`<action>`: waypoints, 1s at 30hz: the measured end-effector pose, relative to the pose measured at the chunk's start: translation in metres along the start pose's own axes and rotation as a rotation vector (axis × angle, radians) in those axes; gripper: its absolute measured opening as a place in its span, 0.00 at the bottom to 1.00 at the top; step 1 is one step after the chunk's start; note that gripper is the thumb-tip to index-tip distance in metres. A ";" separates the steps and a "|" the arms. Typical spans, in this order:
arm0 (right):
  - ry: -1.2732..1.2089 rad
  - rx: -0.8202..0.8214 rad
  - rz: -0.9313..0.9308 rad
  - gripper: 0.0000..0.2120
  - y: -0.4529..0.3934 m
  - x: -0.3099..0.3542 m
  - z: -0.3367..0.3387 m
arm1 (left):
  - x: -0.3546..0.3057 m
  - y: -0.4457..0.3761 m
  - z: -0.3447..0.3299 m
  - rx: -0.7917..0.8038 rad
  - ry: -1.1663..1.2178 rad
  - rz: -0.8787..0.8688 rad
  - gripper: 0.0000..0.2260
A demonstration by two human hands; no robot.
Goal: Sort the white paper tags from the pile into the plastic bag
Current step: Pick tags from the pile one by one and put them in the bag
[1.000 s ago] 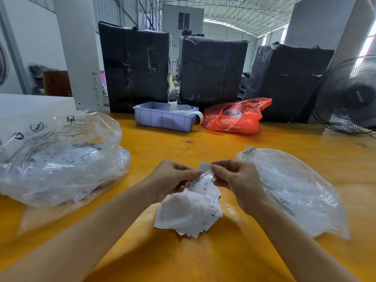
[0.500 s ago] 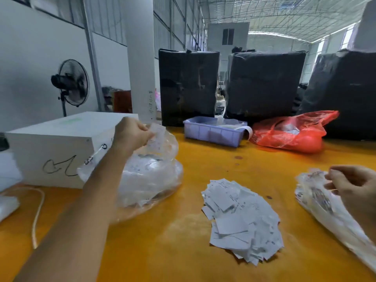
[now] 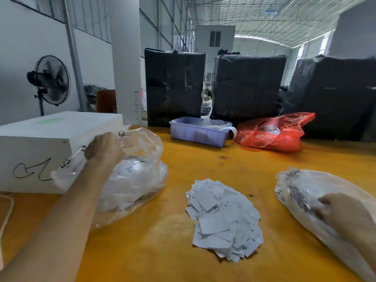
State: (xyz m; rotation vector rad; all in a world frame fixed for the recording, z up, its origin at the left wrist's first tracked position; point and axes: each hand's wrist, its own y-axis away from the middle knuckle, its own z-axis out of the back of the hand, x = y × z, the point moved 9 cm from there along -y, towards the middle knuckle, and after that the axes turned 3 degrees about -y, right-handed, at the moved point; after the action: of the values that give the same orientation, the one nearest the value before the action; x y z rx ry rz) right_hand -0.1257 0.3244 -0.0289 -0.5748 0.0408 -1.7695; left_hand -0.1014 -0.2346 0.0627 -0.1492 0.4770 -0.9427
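Observation:
A loose pile of white paper tags [image 3: 223, 218] lies on the yellow table between two clear plastic bags. My left hand [image 3: 103, 148] is at the mouth of the left plastic bag [image 3: 138, 180], which holds several tags. Its knuckles face me and its fingers curl away, so what they hold is hidden. My right hand [image 3: 343, 214] lies on the right plastic bag [image 3: 301, 190] at the right edge, fingers bent onto the film and gripping it.
A white box [image 3: 36, 147] stands left of the left bag, with a cord [image 3: 8, 212] beside it. At the back are a lilac tray [image 3: 197, 133], a red plastic bag [image 3: 272, 133] and black wrapped bales [image 3: 175, 86]. A fan [image 3: 50, 80] stands far left.
Both hands left the pile, where they had pinched a tag together. My left hand carried a tag to the left bag and has sunk into its mouth. My right hand went to the right bag.

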 end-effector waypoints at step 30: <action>-1.325 0.767 -0.016 0.14 0.086 0.149 -0.018 | -0.193 0.185 -0.074 0.864 1.084 -0.631 0.10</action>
State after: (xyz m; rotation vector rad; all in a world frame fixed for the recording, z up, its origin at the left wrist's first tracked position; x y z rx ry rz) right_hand -0.0793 0.1577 -0.0196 -1.0267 -1.4662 -0.9859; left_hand -0.0928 0.0353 -0.0005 1.1103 0.9845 -1.7496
